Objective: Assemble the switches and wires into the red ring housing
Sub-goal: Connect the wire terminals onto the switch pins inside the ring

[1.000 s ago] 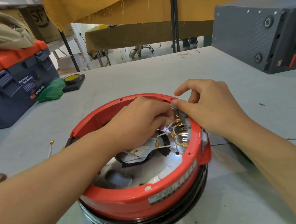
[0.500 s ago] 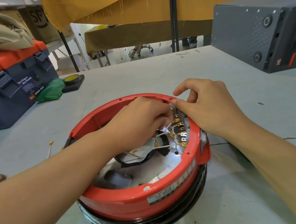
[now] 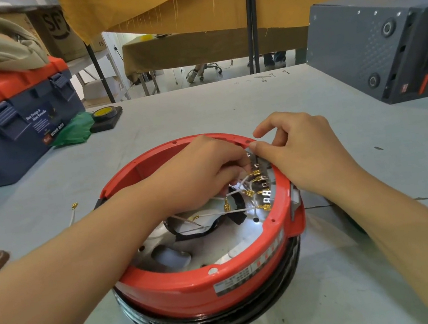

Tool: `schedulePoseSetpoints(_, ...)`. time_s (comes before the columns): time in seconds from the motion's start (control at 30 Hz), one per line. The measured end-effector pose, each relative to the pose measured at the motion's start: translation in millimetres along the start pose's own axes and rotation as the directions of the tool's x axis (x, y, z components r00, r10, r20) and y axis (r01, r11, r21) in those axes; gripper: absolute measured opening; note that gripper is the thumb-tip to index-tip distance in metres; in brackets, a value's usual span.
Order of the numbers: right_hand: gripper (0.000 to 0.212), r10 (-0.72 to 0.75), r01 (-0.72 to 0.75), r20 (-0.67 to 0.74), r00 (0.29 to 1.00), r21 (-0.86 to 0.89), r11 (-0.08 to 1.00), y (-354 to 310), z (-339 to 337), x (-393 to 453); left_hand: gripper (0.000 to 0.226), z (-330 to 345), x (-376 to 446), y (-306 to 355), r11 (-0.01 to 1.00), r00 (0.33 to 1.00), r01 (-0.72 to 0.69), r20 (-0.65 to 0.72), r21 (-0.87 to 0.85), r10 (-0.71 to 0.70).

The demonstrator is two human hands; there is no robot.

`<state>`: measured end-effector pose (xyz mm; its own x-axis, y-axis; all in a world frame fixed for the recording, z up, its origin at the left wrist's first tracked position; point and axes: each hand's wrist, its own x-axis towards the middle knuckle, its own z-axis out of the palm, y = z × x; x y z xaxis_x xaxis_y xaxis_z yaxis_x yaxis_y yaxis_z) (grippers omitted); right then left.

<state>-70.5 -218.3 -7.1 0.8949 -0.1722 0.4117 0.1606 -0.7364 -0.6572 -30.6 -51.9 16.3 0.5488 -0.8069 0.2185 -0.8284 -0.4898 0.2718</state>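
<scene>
The grey worktop [image 3: 227, 110] carries the red ring housing [image 3: 187, 290] at frame centre; the left hand [image 3: 195, 173] curls inside it, fingers pinching white wires [image 3: 235, 192], while the right hand [image 3: 306, 153] pinches the switch block [image 3: 261, 179] at the right rim

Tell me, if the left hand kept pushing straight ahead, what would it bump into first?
Probably the switch terminals on the red ring housing inner wall, just past the left hand; depth is unclear.

Bright, even daylight — sharp centre, wide-angle bowing at edges.
</scene>
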Motion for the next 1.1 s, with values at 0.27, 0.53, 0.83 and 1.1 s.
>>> schedulePoseSetpoints(0.27, 0.017, 0.016, -0.016, 0.005, 1.000, 0.012, 1.000, 0, 0, 0, 0.011, -2, 0, 2, 0.980, 0.994, 0.110, 0.002, -0.166, -0.111)
schedulePoseSetpoints(0.53, 0.015, 0.025, -0.025, -0.007, 1.000, 0.027, 0.999, 1, 2, 1, 0.009, 3, 2, 11, 0.982, 0.992, 0.114, -0.041, -0.149, -0.121)
schedulePoseSetpoints(0.83, 0.012, 0.026, -0.025, -0.033, 0.999, 0.033, 0.999, 0, 4, -1, 0.012, 6, 1, 14, 0.989, 0.988, 0.118, -0.085, -0.086, -0.125)
schedulePoseSetpoints(1.1, 0.012, 0.025, -0.024, -0.027, 0.999, 0.017, 1.000, 0, 4, 0, 0.012, 7, 2, 16, 0.988, 0.988, 0.128, -0.079, -0.091, -0.135)
